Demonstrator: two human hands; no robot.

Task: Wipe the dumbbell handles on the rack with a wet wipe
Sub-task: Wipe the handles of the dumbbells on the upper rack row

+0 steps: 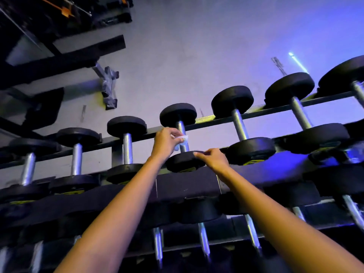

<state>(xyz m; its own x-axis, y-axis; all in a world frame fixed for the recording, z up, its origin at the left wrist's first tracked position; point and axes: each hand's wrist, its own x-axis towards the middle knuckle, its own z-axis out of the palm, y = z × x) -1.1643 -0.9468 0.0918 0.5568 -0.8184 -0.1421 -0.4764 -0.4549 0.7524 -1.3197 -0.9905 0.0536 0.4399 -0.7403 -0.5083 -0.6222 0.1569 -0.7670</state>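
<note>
Head view, L hand (166,142) pinching crumpled wipe (184,137) on chrome handle (180,126), R hand (213,159) gripping round black dumbbell end (182,162).

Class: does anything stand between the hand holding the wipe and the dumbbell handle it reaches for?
Nothing visible does. The left hand pinches the wet wipe right against the handle. The right hand grips that dumbbell's near head, below the handle, not across it.
</note>
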